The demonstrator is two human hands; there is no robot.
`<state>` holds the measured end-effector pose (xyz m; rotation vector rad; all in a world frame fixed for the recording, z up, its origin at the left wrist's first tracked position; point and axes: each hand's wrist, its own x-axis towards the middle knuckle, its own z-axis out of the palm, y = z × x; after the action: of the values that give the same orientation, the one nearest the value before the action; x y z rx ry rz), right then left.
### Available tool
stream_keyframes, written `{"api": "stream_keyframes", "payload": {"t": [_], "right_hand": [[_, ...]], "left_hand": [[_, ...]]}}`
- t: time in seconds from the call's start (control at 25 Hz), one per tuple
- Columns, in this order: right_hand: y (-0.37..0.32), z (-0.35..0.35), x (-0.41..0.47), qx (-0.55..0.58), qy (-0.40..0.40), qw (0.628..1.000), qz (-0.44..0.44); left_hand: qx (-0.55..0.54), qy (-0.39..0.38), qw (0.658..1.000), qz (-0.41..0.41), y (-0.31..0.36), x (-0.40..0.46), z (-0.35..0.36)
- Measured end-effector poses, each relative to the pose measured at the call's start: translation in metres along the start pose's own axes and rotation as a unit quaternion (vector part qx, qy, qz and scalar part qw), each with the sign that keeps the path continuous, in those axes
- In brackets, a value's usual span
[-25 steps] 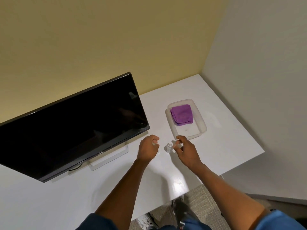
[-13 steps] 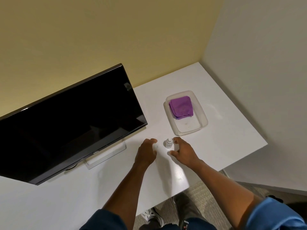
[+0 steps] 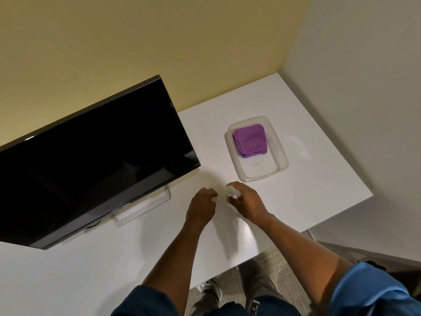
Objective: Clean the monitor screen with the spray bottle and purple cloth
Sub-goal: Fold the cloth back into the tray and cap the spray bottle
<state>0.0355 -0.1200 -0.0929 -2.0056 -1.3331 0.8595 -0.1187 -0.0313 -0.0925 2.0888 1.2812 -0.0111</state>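
Bottle (image 3: pixel 229 191) stands upright, nozzle up, right hand (image 3: pixel 247 204) fingers wrapped round it, left hand (image 3: pixel 200 207) curled beside

Both forearms are bare up to short blue sleeves, the left sleeve (image 3: pixel 145 301) a darker, deeper blue in the shade and the right sleeve (image 3: pixel 373 290) a brighter blue. Below the desk edge show grey trousers (image 3: pixel 257 283) and a shoe (image 3: pixel 213 290) with white trim, too dim to make out further.

White desk (image 3: pixel 307 179), clear plastic tray (image 3: pixel 281 153)
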Motion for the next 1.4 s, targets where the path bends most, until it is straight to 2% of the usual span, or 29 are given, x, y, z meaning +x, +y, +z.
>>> {"api": "stream_keyframes", "payload": {"t": [0.28,0.36,0.44,0.48,0.6,0.72,0.92,1.2,1.4], "right_hand": [[-0.011,-0.011,-0.008,0.027,-0.012,0.999,0.026],[-0.020,-0.014,-0.009,0.031,-0.013,0.999,0.027],[-0.030,-0.017,-0.009,0.031,-0.015,0.999,0.021],[-0.036,-0.019,-0.010,0.029,-0.011,0.999,0.014],[-0.051,-0.023,-0.012,0.031,0.003,1.000,-0.001],[-0.067,-0.025,-0.015,0.029,0.016,0.999,-0.010],[-0.095,-0.026,-0.014,-0.011,0.046,0.999,-0.026],[-0.129,-0.019,-0.014,-0.021,0.040,0.996,-0.082],[-0.145,-0.017,-0.015,-0.005,0.042,0.993,-0.114]], "left_hand": [[0.004,0.025,0.999,0.041,0.013,-0.007,-0.027],[-0.040,0.029,0.997,0.052,0.024,-0.012,-0.047],[-0.028,0.045,0.991,0.127,0.026,-0.015,-0.062],[-0.054,0.035,0.991,0.120,0.030,-0.018,-0.072],[-0.086,0.090,0.990,0.065,0.035,-0.023,-0.092],[-0.139,0.124,0.979,0.083,0.043,-0.035,-0.115],[-0.196,0.136,0.964,0.115,0.049,-0.044,-0.145],[-0.177,0.193,0.950,0.168,0.051,-0.060,-0.165],[-0.147,0.192,0.951,0.190,0.046,-0.067,-0.170]]}}
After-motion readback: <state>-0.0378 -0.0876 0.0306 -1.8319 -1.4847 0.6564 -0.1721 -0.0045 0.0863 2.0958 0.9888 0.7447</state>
